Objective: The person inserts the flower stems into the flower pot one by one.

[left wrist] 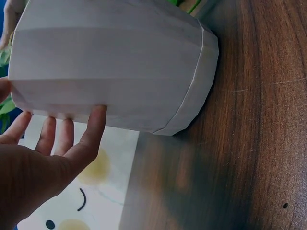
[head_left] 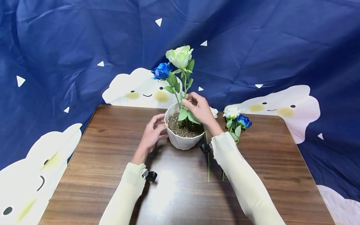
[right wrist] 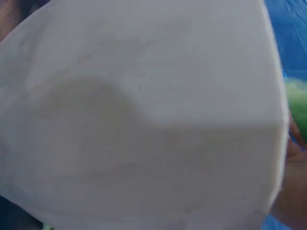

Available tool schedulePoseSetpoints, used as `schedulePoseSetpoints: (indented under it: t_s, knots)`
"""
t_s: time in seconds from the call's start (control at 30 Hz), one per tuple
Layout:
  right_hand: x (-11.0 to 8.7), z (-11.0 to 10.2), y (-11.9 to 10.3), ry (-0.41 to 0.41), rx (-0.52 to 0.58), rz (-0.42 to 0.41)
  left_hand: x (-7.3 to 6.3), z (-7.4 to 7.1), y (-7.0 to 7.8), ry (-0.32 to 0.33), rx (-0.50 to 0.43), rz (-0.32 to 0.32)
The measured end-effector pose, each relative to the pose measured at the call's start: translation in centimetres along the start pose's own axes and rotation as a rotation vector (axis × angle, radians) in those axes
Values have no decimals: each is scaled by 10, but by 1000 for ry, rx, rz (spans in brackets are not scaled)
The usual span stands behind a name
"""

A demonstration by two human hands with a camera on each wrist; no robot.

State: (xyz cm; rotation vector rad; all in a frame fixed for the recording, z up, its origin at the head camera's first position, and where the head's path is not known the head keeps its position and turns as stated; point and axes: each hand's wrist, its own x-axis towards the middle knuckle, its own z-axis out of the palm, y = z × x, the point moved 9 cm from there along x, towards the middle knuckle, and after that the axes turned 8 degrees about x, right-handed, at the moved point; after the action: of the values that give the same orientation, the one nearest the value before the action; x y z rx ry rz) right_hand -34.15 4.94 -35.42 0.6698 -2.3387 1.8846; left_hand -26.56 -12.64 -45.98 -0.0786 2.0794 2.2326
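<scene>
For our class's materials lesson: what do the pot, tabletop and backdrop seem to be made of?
Pot: probably plastic, perhaps ceramic, smooth and satiny; it looks pale, thin-rimmed and faceted.
Tabletop: wood or wood-look laminate, glossy; grain lines and a bright reflection show.
Backdrop: likely printed fabric, softly sheened; it hangs in creases.

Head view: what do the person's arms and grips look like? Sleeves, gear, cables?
Pale cream long sleeves, left sleeve and right sleeve. Small black device at each wrist: left device, right device. Left grip and right grip are ungloved. No cables visible.
</scene>
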Motion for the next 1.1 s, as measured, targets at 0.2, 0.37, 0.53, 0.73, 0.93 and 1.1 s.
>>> schedulePoseSetpoints:
  t_s: [0.2, 0.37, 0.53, 0.73, 0.93, 1.1]
  knots:
    - [-6, -14, -13, 36, -193, -93, 0, 2, -2, 6, -6, -6]
    - [-15, -32, -22, 116, -234, -148, -1, 3, -3, 11, -3, -11]
    - [-22, -49, -23, 174, -118, -146, -1, 3, -5, 11, -5, -19]
    - [-29, -65, -19, 202, 73, -97, -2, 3, -5, 9, -6, -9]
    - [-39, -77, -24, 217, 136, -58, -2, 2, -5, 12, -4, -13]
    - [-49, -86, -30, 242, 117, -20, -2, 1, -1, 18, -9, -11]
